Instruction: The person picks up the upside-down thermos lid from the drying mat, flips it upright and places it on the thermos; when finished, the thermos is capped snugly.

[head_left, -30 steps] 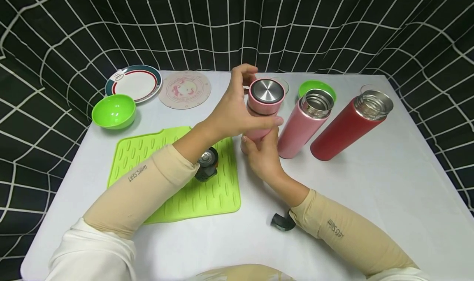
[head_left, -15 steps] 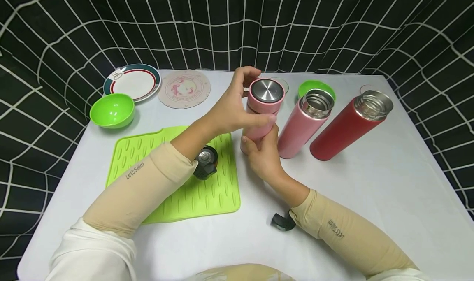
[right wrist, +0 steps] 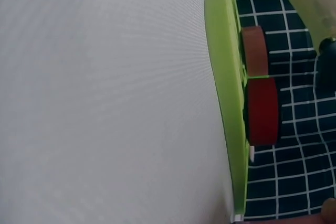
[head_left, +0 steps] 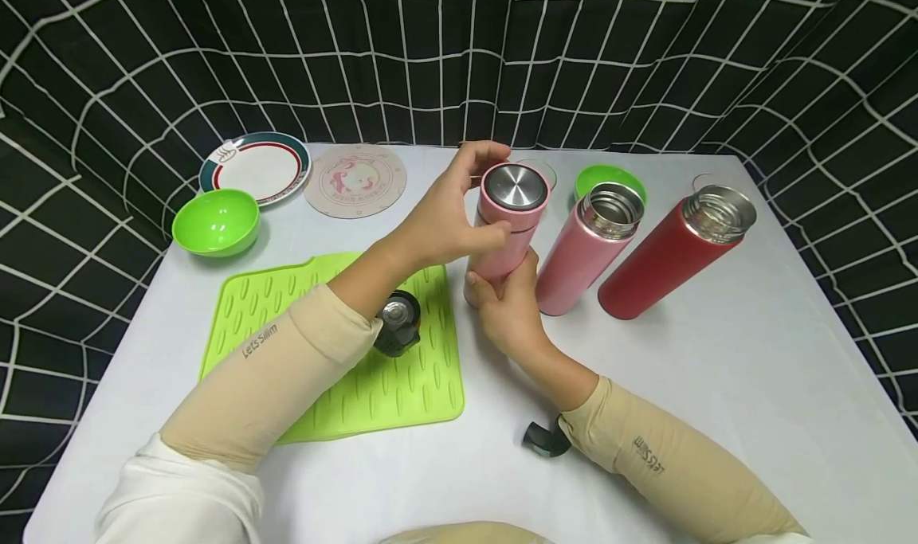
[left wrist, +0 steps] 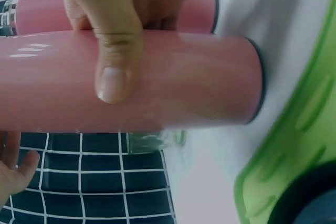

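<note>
A pink thermos (head_left: 500,262) stands tall in the head view, its pink lid with a brushed steel top (head_left: 515,187) in place. My left hand (head_left: 446,216) wraps its upper part, fingers behind the lid and thumb across the front below the lid's rim. Lower on the body my right hand (head_left: 511,319) grips it; in the left wrist view that hand's thumb (left wrist: 113,72) presses on the side. Part of my left hand (left wrist: 13,174) shows at that view's left edge. A second pink thermos (head_left: 584,253), without a lid, stands just right of the held one.
A lidless red thermos (head_left: 656,269) stands farther right. A green mat (head_left: 423,393) with a black lid (head_left: 399,325) lies left, and a red cap (right wrist: 262,111) shows beyond the mat's edge. Green bowls (head_left: 215,225), a plate (head_left: 261,170) and a round coaster (head_left: 355,181) sit behind.
My left thumb has slid leftward across the front of the thermos while the fingertips behind the lid shift slightly right. The right hand keeps its hold low on the body.
</note>
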The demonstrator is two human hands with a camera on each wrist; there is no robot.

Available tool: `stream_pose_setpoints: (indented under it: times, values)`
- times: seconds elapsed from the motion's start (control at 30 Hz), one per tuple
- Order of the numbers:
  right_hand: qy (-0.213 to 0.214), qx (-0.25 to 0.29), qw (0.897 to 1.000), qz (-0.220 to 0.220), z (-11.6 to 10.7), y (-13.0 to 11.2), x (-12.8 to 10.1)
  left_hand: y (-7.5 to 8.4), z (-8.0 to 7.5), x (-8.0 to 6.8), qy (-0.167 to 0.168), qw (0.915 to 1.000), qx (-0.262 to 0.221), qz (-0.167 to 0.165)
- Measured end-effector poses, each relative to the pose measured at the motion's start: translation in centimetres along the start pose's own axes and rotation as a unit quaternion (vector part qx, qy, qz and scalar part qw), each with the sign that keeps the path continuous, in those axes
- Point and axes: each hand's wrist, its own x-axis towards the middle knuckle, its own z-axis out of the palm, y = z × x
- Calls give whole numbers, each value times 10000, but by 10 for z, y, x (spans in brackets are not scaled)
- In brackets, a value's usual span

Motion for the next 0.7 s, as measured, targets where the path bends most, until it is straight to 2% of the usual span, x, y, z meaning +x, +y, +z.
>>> stream_pose_setpoints:
  times: [0.17,0.27,0.4,0.43,0.5,0.63,0.7]
  values:
    - [41,-15,10000,-34,1,0,0,0,-2,0,-75,9997,113,-204]
    - [-12,100,9999,13,3,-1,0,-1,-3,-1,-137,9998,58,-118]
    - [54,94,9998,178,1,-3,0,-4,6,0,256,9996,101,93]
    - [74,135,9996,237,0,-8,-1,0,8,-1,396,9991,108,112]
    - [155,67,9993,335,-2,-19,-4,-2,13,0,618,9978,9,220]
    - [200,165,9993,261,0,-29,-5,-4,12,-3,589,9979,-106,251]
    - [222,108,9996,108,3,-17,-1,-10,8,-4,460,9983,-250,254]
